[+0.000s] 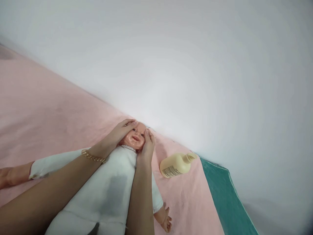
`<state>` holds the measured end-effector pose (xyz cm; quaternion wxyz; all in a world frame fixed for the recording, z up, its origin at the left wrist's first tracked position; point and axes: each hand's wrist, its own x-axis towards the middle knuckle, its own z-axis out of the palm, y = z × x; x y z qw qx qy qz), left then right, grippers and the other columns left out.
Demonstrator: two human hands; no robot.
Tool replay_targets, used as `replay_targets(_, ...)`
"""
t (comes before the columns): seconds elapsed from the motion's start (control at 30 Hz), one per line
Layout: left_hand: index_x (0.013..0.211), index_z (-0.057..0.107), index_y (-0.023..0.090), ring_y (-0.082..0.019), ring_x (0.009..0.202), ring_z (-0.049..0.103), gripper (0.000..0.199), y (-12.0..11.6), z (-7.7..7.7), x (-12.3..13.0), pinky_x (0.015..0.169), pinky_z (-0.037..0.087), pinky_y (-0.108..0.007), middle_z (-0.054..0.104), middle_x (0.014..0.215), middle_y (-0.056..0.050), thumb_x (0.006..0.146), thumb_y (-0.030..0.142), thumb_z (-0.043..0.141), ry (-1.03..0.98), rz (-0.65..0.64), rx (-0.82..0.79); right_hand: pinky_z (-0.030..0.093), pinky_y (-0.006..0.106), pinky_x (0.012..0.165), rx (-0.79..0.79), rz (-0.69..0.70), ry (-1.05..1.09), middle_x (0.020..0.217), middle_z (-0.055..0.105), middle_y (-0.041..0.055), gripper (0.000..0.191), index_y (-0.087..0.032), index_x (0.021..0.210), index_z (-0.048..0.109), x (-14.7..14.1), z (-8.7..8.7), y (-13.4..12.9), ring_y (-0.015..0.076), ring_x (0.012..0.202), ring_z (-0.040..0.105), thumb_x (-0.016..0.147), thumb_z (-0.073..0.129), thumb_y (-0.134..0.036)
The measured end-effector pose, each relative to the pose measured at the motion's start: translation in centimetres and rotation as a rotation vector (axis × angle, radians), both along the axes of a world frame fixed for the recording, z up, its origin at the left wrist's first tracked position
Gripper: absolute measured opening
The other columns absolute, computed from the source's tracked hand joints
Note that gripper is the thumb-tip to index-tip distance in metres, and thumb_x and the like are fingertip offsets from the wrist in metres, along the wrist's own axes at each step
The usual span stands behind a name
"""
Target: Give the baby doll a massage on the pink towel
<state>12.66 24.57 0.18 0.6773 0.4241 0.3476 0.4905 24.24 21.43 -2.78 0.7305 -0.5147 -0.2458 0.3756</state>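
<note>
A baby doll (pixel 114 182) in a white outfit lies on its back, face up, with its head at the far end. My left hand (pixel 124 129) curves round the left side of its head, thumb and fingertips near the forehead. Against the other side rests my right hand (pixel 148 143), its thumb by the doll's eye and temple. The doll's head is cupped between both palms; its mouth, eyes and middle forehead show. A bracelet (pixel 93 158) circles my left wrist. My forearms pass over the doll's body.
A pale yellow pump bottle (pixel 174 164) stands right of the doll's head. Under everything lies a pink sheet (pixel 61 120), with a green surface (pixel 225 192) showing at the right edge. A white wall (pixel 171 65) rises just behind the head. The doll's arms stretch out sideways.
</note>
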Motion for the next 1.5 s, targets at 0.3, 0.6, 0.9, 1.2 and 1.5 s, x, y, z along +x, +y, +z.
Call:
replay_targets(0.3, 0.117, 0.063, 0.017, -0.026, 0.095, 0.071, 0.054, -0.2, 0.6, -0.3, 0.074, 0.059, -0.03, 0.07, 0.109, -0.01, 0.069, 0.036, 0.082, 0.053, 0.008, -0.014, 0.06, 0.038, 0.091, -0.047, -0.024, -0.051, 0.116, 0.072, 0.0102, 0.062, -0.017, 0.122, 0.064, -0.2, 0.5, -0.3, 0.0238, 0.11, 0.067, 0.07, 0.085, -0.044)
replay_targets(0.6, 0.115, 0.065, 0.017, -0.026, 0.1, 0.069, 0.052, 0.3, -0.2, -0.1, 0.078, 0.058, -0.03, 0.07, 0.112, -0.009, 0.072, 0.042, 0.08, 0.042, 0.023, -0.021, 0.06, 0.039, 0.092, -0.066, -0.055, -0.043, 0.118, 0.071, 0.0101, 0.05, -0.018, 0.117, 0.065, -0.1, 0.4, -0.1, 0.0233, 0.109, 0.068, 0.076, 0.078, -0.043)
replay_targets(0.9, 0.113, 0.066, 0.017, -0.03, 0.109, 0.065, 0.06, 0.5, -0.3, 0.3, 0.095, 0.052, -0.039, 0.069, 0.116, -0.01, 0.066, 0.05, 0.08, -0.023, 0.038, -0.053, 0.058, 0.037, 0.095, -0.077, -0.061, 0.067, 0.121, 0.07, 0.0065, 0.034, -0.021, 0.112, 0.068, -0.2, 1.2, -0.6, 0.0206, 0.107, 0.069, 0.081, 0.07, -0.034)
replay_targets(1.2, 0.112, 0.07, 0.018, -0.028, 0.108, 0.067, 0.037, 0.3, 0.3, 0.3, 0.097, 0.052, -0.041, 0.07, 0.118, -0.01, 0.079, 0.034, 0.066, -0.06, 0.05, -0.136, 0.056, 0.042, 0.1, -0.102, -0.121, 0.143, 0.122, 0.072, 0.0067, 0.032, -0.02, 0.111, 0.071, -0.5, 1.8, -0.3, 0.0205, 0.106, 0.07, 0.082, 0.059, -0.021)
replay_targets(1.5, 0.111, 0.07, 0.016, -0.029, 0.107, 0.068, 0.048, -0.2, 0.6, -0.1, 0.086, 0.056, -0.032, 0.072, 0.113, -0.011, 0.079, 0.051, 0.076, -0.058, -0.007, -0.049, 0.059, 0.041, 0.095, 0.025, -0.067, 0.109, 0.108, 0.075, 0.0051, 0.03, -0.019, 0.107, 0.069, -0.4, 0.6, -0.1, 0.0221, 0.103, 0.07, 0.088, 0.067, -0.043)
